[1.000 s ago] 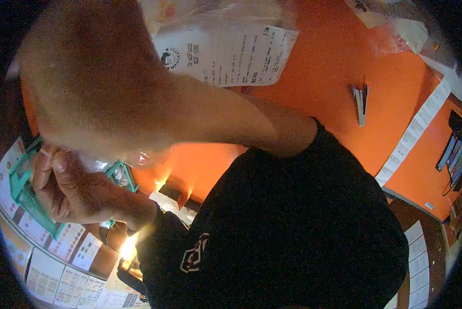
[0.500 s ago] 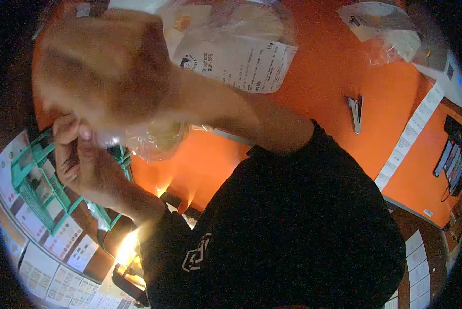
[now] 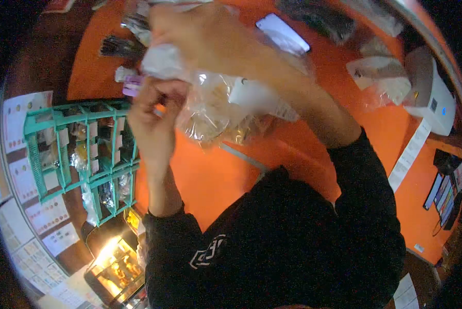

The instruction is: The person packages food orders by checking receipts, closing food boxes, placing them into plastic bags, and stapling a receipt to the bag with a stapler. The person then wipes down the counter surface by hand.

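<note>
Orange covers the desk point(image 3: 200, 180), the broadest thing here, running from the near edge, where the wearer's dark top blocks part of it, up towards the far side. A teal rack point(image 3: 61, 149) of small compartments, packets in several of them, stands by the left edge towards the near corner, and a pale printer point(image 3: 432, 92) stands towards the far right corner. The clear plastic bag point(image 3: 207, 121) is over the left half of the desk, well back from the near edge; whether it rests there or hangs from the hands, I cannot tell. Its film looks thin, soft and slippery, the load probably light and easily squashed, so loose film gathered at its top should be a better hold than the bulging side. The right hand point(image 3: 192, 36) reaches across above the bag, too blurred to show how far its fingers are closed or whether they have anything. The left hand point(image 3: 156, 121) is at the bag's left side, fingers curled and thumb near the forefinger; whether film is pinched there, I cannot tell. Towards the far edge lies a phone point(image 3: 282, 32), a white bundle point(image 3: 161, 61) shows just below the right hand, and a small purple item point(image 3: 132, 86) sits beside the left hand, nearer the left edge
</note>
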A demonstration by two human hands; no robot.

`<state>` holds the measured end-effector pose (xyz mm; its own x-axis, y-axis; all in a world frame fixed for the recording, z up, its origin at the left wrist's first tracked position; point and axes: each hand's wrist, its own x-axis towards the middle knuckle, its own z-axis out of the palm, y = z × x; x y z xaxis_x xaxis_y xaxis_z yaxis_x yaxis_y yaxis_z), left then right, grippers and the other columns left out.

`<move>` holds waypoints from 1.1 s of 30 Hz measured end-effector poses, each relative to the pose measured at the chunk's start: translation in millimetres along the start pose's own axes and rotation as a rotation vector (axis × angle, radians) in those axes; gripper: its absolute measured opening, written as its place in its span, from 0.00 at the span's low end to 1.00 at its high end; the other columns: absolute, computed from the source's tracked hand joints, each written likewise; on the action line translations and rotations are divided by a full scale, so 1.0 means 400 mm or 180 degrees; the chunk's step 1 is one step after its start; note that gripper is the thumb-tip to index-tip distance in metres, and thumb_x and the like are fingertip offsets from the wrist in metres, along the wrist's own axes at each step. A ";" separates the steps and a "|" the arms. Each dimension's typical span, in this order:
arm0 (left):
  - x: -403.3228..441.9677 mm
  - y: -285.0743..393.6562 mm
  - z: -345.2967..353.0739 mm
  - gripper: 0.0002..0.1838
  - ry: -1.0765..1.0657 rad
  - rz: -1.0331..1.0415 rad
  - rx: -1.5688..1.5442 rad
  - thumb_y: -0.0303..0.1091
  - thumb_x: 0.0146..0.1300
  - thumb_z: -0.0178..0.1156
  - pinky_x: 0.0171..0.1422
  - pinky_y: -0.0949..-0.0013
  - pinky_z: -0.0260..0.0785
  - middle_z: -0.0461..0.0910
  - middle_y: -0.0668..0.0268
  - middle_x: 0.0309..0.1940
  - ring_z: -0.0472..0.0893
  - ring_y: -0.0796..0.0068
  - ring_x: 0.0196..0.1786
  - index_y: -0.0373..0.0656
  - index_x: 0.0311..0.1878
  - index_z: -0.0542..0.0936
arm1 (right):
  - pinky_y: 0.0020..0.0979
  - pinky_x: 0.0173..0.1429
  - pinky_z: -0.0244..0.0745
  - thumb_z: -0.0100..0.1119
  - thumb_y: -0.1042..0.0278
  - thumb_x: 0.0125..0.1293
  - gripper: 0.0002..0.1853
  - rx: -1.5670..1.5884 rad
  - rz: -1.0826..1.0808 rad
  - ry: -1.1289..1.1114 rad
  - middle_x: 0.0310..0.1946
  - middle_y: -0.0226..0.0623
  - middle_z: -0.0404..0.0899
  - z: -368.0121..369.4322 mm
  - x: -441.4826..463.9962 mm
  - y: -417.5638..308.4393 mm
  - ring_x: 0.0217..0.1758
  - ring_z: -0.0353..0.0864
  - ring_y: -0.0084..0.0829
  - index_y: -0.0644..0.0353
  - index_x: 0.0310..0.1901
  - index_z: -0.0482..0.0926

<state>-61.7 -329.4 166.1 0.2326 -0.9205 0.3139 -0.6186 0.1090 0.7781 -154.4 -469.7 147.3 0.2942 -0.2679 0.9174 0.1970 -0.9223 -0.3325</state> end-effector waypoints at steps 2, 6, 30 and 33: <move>-0.036 0.000 0.016 0.09 0.0374 0.0314 0.0561 0.27 0.50 0.58 0.39 0.73 0.62 0.73 0.66 0.31 0.71 0.74 0.36 0.35 0.35 0.75 | 0.24 0.21 0.67 0.54 0.68 0.55 0.07 0.0249 -0.0084 0.0247 0.18 0.36 0.73 -0.012 0.003 -0.002 0.19 0.75 0.25 0.58 0.30 0.67; -0.120 -0.086 0.093 0.14 0.0845 0.0761 0.1665 0.35 0.56 0.53 0.39 0.62 0.61 0.70 0.55 0.30 0.69 0.54 0.37 0.34 0.41 0.72 | 0.25 0.19 0.66 0.48 0.75 0.57 0.02 0.2711 0.1756 -0.0430 0.18 0.34 0.72 -0.033 0.033 -0.136 0.17 0.73 0.22 0.61 0.30 0.67; -0.121 -0.432 0.032 0.11 0.1138 0.0333 0.0597 0.32 0.60 0.45 0.33 0.63 0.64 0.69 0.55 0.24 0.72 0.56 0.29 0.34 0.30 0.71 | 0.37 0.47 0.66 0.59 0.70 0.35 0.16 -0.0288 0.1414 -0.2577 0.34 0.45 0.73 -0.083 -0.187 -0.025 0.42 0.71 0.45 0.65 0.31 0.74; -0.133 -0.442 0.074 0.13 0.1036 0.0342 0.0405 0.34 0.61 0.44 0.34 0.63 0.64 0.70 0.54 0.25 0.72 0.55 0.29 0.34 0.30 0.71 | 0.37 0.44 0.67 0.60 0.72 0.33 0.15 -0.0195 0.1541 -0.2430 0.34 0.44 0.73 -0.141 -0.218 -0.029 0.40 0.71 0.44 0.64 0.28 0.74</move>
<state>13.1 -311.0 -4.4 0.3751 -0.7365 0.5628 -0.7362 0.1322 0.6637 -234.9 -451.2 83.6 0.8764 -0.3928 0.2787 -0.1532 -0.7759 -0.6120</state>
